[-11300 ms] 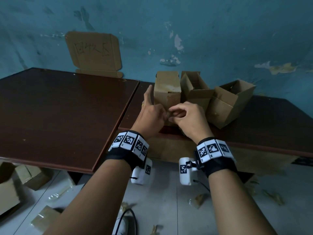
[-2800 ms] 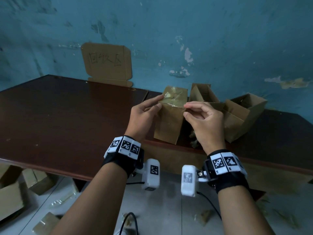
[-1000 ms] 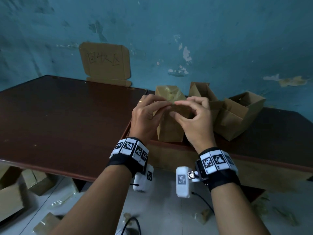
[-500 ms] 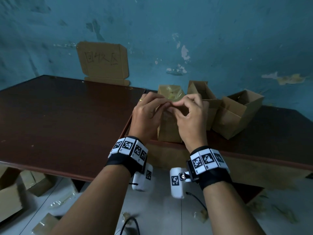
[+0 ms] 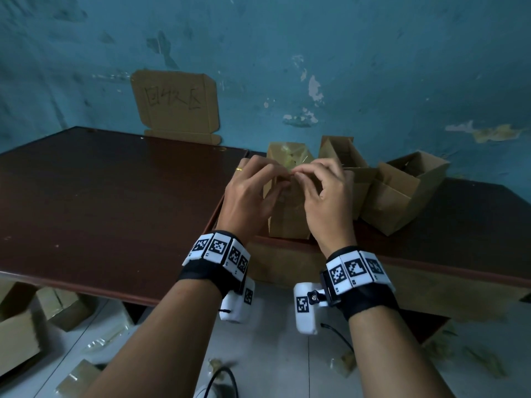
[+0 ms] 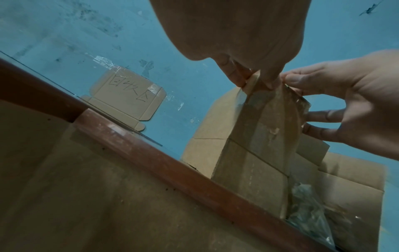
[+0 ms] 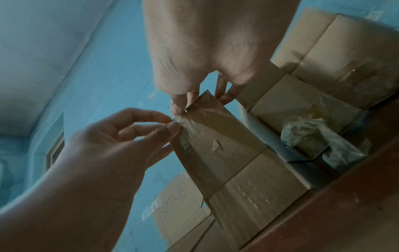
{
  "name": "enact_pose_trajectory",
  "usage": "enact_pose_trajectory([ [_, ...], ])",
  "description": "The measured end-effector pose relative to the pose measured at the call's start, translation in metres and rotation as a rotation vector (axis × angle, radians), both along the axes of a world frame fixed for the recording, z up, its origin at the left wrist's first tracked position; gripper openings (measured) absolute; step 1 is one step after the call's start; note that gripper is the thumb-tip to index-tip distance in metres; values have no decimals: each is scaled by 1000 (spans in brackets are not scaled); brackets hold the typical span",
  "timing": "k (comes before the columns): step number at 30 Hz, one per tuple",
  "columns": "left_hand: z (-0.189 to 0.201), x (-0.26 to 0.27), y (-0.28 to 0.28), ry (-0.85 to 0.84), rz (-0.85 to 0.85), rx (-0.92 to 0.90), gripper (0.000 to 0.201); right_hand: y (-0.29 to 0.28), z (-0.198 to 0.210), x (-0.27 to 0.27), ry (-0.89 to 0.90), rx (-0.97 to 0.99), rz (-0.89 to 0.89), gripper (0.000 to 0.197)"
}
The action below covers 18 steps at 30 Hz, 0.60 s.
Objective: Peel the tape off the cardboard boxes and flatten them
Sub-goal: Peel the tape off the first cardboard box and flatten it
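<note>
Your left hand (image 5: 249,196) and right hand (image 5: 326,196) have closed in since 1 second ago, fingers now pinching the tape (image 7: 183,126) at the top edge of the box (image 5: 288,222), which stands on the tabletop (image 5: 115,196).

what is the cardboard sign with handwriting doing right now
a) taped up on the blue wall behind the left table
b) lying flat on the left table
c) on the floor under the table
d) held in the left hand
a: the cardboard sign stands upright against the blue wall behind the left table, and the left wrist view shows clear tape strips holding its corners; neither hand touches it.
</note>
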<state>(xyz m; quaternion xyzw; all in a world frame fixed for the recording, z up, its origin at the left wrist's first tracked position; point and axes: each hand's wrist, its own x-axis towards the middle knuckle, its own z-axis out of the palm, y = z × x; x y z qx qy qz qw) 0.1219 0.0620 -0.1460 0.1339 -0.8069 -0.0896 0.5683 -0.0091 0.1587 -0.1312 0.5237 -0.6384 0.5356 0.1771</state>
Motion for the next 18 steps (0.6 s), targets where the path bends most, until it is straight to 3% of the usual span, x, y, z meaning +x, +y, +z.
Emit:
enact_pose_trajectory([
  [8, -6, 0, -3, 27, 51, -114, 13, 13, 6, 0, -87, 99, 84, 35],
  [18, -5, -7, 1, -3, 130, -98, 11, 12, 8, 0, -123, 137, 106, 41],
])
